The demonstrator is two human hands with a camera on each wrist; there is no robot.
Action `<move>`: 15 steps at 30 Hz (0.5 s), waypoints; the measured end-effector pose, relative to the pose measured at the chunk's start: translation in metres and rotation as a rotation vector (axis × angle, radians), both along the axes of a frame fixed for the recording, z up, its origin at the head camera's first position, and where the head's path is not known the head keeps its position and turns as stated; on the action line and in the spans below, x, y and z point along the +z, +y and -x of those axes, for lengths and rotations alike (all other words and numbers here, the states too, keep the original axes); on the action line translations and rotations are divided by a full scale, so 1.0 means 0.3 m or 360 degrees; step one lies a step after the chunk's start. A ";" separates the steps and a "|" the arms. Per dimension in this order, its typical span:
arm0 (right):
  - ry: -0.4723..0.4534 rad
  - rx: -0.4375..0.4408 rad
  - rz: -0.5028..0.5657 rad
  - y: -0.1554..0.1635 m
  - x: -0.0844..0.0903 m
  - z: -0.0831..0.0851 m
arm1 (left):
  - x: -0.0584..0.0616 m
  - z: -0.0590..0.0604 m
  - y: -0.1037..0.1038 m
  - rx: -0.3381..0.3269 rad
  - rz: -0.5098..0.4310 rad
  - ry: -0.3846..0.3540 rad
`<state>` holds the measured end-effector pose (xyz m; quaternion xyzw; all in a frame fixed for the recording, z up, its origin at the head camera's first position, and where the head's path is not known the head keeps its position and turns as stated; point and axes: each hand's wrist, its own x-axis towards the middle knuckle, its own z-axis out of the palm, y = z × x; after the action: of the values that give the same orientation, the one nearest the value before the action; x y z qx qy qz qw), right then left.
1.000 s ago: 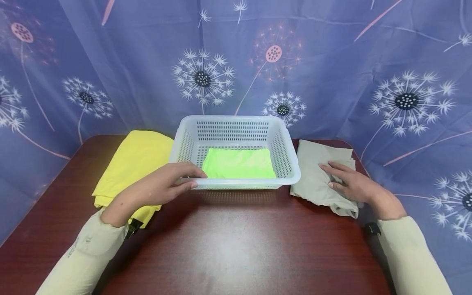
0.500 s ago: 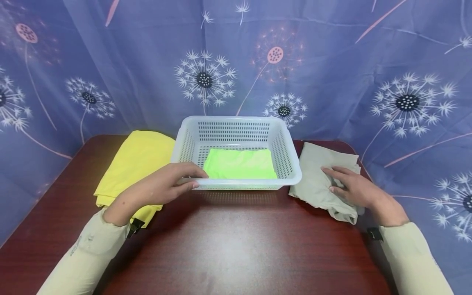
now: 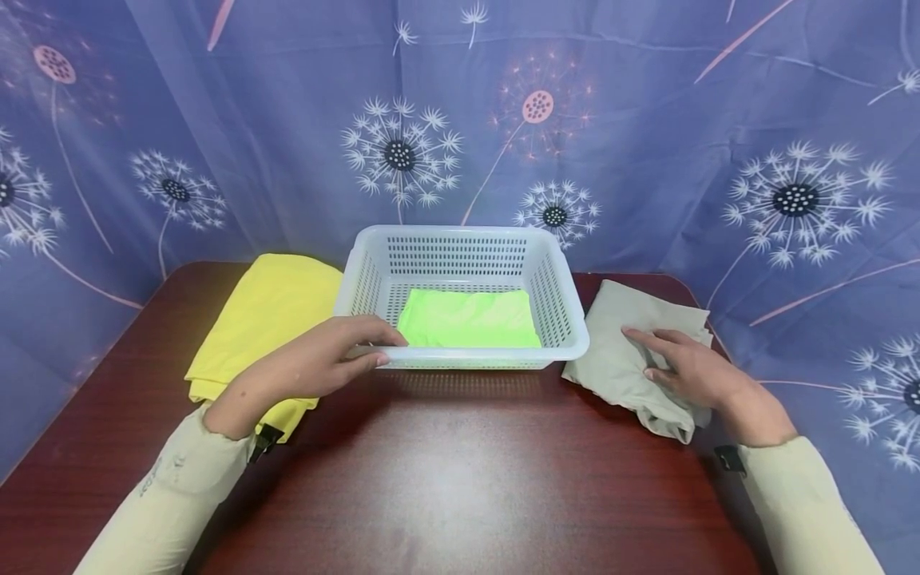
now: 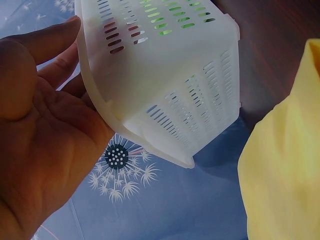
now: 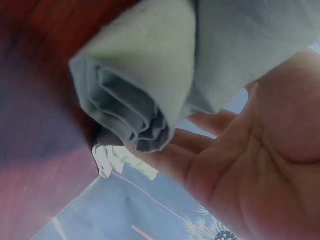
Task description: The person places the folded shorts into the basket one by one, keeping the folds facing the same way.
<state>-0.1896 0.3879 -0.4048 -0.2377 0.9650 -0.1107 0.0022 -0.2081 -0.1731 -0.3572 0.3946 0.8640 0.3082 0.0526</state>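
Observation:
My left hand (image 3: 327, 355) pinches the near left rim of a white plastic basket (image 3: 460, 354), thumb outside and fingers over the edge; the left wrist view shows the thumb at the rim too. Inside the basket lies a folded neon green cloth (image 3: 467, 319). My right hand (image 3: 693, 367) rests on a folded grey cloth (image 3: 611, 351) to the right of the basket, with the index finger extended across its top. In the right wrist view the cloth's rolled, layered end (image 5: 130, 100) shows beside the palm.
A folded yellow cloth (image 3: 273, 303) lies left of the basket, partly beneath the left forearm in the head view. Everything stands on a dark red-brown wooden table (image 3: 460, 463). A blue dandelion-print curtain (image 3: 460, 120) hangs right behind the table.
The grey cloth has turned clockwise, its far edge shifting right and its near corner towards me, with my right hand on it. The left hand keeps its hold on the rim.

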 end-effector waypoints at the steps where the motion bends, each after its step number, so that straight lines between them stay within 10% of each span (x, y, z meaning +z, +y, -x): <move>1: -0.0014 -0.0009 -0.0003 -0.002 0.001 -0.001 | 0.001 0.000 0.000 0.0001 0.0000 -0.0001; 15: -0.0016 -0.0032 -0.0054 -0.003 0.004 -0.004 | -0.005 0.002 0.000 0.0001 -0.0024 -0.0031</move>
<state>-0.1882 0.3870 -0.4037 -0.2273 0.9691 -0.0954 0.0098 -0.2086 -0.1732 -0.3587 0.3917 0.8613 0.3185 0.0579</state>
